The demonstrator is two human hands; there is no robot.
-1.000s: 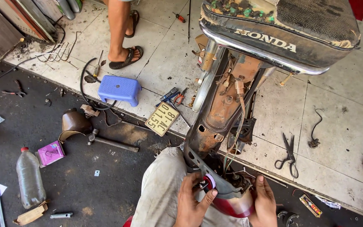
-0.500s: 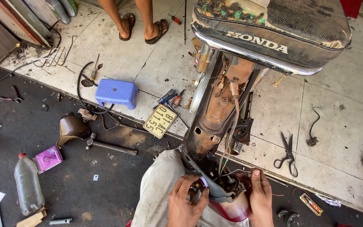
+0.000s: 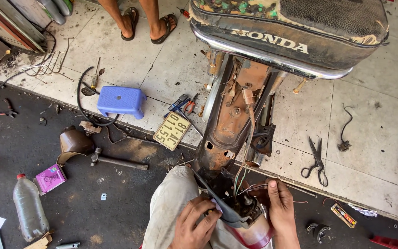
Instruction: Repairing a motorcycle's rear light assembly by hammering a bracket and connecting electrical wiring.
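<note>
Rear of an old motorcycle, seen from above; rusty rear fender (image 3: 229,124) running from 12 down to 6 o'clock under the worn seat (image 3: 291,27). Tail-light unit (image 3: 247,221) low in frame at 6 o'clock, red lens down near the lap, open back and wiring turned up, probably to keep the connections in sight. Left hand (image 3: 198,226) at 7 o'clock of the unit, fingers curled and pinching a dark strip or bracket (image 3: 217,203) at its edge; exact grip partly hidden. Right hand (image 3: 282,210) at 3 o'clock of the unit, fingers closed along its side, seemingly steadying it against the pull of the other hand. Thin wires (image 3: 244,177) trailing from the fender into the unit, so the unit stays close to the fender end. Number plate (image 3: 172,130) flat on the ground at 11 o'clock of the hands, apart from the bike. Scissors (image 3: 316,159) at 2 o'clock, pliers (image 3: 185,103) near the plate, blue stool (image 3: 121,101) at 10 o'clock, hammer (image 3: 116,161) and plastic bottle (image 3: 28,207) at 9 o'clock. Another person's sandalled feet (image 3: 148,23) at 11 o'clock, well apart.
</note>
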